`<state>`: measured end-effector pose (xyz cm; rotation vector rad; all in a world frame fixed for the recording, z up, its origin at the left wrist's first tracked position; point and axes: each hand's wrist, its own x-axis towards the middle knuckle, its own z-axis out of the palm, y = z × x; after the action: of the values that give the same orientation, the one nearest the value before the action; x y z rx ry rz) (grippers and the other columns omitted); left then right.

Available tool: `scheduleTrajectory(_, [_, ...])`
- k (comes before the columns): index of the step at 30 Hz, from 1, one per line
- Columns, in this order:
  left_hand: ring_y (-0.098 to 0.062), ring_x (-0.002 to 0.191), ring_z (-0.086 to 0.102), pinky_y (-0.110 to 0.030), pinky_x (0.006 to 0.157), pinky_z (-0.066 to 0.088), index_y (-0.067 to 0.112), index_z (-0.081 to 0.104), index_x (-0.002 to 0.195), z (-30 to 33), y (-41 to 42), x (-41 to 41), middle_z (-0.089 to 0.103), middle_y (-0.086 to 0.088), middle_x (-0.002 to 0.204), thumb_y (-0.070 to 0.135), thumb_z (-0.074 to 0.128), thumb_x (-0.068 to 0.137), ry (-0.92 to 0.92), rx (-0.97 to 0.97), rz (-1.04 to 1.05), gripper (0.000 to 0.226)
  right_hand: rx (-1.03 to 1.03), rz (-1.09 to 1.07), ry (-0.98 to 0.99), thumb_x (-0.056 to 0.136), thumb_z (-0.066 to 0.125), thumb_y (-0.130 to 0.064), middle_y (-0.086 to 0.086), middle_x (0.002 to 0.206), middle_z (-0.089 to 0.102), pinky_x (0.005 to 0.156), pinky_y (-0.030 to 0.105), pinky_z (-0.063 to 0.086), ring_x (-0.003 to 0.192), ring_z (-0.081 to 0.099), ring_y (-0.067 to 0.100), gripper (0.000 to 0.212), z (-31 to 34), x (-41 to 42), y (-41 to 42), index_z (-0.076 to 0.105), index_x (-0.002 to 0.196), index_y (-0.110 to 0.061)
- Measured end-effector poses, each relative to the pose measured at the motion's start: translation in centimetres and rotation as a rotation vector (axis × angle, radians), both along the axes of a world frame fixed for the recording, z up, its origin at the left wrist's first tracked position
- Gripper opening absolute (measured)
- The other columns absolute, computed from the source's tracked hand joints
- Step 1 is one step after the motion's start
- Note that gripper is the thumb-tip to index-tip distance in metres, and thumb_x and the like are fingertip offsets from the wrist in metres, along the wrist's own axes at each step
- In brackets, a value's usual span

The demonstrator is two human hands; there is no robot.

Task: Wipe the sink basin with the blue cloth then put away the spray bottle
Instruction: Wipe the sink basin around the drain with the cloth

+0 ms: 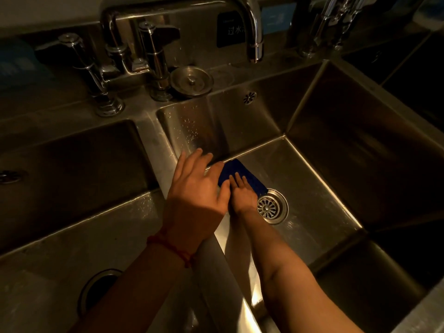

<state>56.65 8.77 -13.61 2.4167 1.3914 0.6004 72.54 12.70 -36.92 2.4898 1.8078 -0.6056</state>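
The person is wiping the floor of the sink basin [312,188] with the blue cloth [242,175], which is lying flat near the back-left corner, just beside the drain strainer [270,207]. The right hand [242,195] is pressing down on the cloth with its fingers [237,180] straight and together, holding nothing in a curl. The left hand [197,186] is hovering or resting by the divider [165,169] between the two basins, its fingers spread wide and relaxed, gripping nothing; whether it is touching the cloth's edge cannot be told.

To do this well, the person is best keeping the palm flat so that the whole cloth is bearing on the steel, working in overlapping strokes from the walls toward the drain, and following the seam where the back wall meets the floor. The droplets on the back wall suggest that it needs a pass too. The spray bottle is not in view.
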Motion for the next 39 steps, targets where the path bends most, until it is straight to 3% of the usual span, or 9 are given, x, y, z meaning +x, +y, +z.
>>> scheduleTrajectory(5, [-0.037, 0.117, 0.052, -0.044, 0.105, 0.019, 0.000, 0.068, 0.104, -0.1, 0.1, 0.1, 0.064, -0.024, 0.113, 0.021, 0.056, 0.074, -0.026, 0.027, 0.013, 0.038, 0.002, -0.017, 0.009, 0.102, 0.033, -0.029, 0.000, 0.160, 0.006, 0.116, 0.039, 0.022, 0.147, 0.006, 0.022, 0.053, 0.0, 0.8, 0.2, 0.011, 0.151, -0.023])
scheduleTrajectory(9, [-0.039, 0.116, 0.053, -0.045, 0.103, 0.018, -0.001, 0.068, 0.102, -0.2, 0.2, 0.2, 0.064, -0.026, 0.111, 0.021, 0.056, 0.073, -0.024, 0.036, 0.016, 0.038, -0.014, 0.120, -0.020, 0.101, 0.032, -0.039, -0.001, 0.160, 0.008, 0.115, 0.040, 0.025, 0.147, 0.011, 0.021, 0.054, 0.4, 2.7, 0.0, 0.014, 0.150, -0.026])
scheduleTrajectory(13, [-0.040, 0.112, 0.056, -0.050, 0.102, 0.021, -0.002, 0.069, 0.098, -0.4, 0.2, 0.2, 0.066, -0.026, 0.108, 0.020, 0.059, 0.072, -0.026, 0.070, 0.017, 0.036, -0.034, 0.289, -0.064, 0.101, 0.031, -0.042, 0.001, 0.160, 0.006, 0.119, 0.037, 0.011, 0.147, 0.008, 0.022, 0.054, 0.4, 4.4, -0.2, 0.014, 0.150, -0.028])
scheduleTrajectory(18, [-0.041, 0.107, 0.058, -0.059, 0.099, 0.031, -0.005, 0.070, 0.092, -1.0, 0.2, 0.3, 0.067, -0.027, 0.103, 0.014, 0.064, 0.068, -0.057, 0.142, 0.014, 0.031, -0.005, 0.225, -0.009, 0.101, 0.034, -0.037, 0.001, 0.160, 0.005, 0.119, 0.035, 0.007, 0.148, 0.004, 0.022, 0.054, -0.4, 4.0, -0.3, 0.016, 0.150, -0.024])
scheduleTrajectory(30, [-0.044, 0.106, 0.058, -0.064, 0.095, 0.032, -0.006, 0.071, 0.087, -1.3, 0.4, 0.4, 0.067, -0.029, 0.101, 0.012, 0.069, 0.066, -0.060, 0.155, 0.026, 0.028, 0.012, 0.022, 0.051, 0.101, 0.038, -0.028, 0.003, 0.160, 0.009, 0.119, 0.041, 0.011, 0.147, 0.006, 0.025, 0.052, 0.6, 5.6, 0.4, 0.021, 0.149, -0.022])
scheduleTrajectory(39, [-0.043, 0.106, 0.059, -0.063, 0.096, 0.032, -0.006, 0.070, 0.091, -1.1, 0.4, 0.5, 0.066, -0.028, 0.106, 0.013, 0.071, 0.068, -0.034, 0.139, 0.010, 0.029, 0.003, 0.173, 0.023, 0.101, 0.037, -0.033, -0.002, 0.160, 0.011, 0.117, 0.038, 0.019, 0.147, 0.009, 0.021, 0.051, 0.6, 4.9, -0.2, 0.022, 0.149, -0.024])
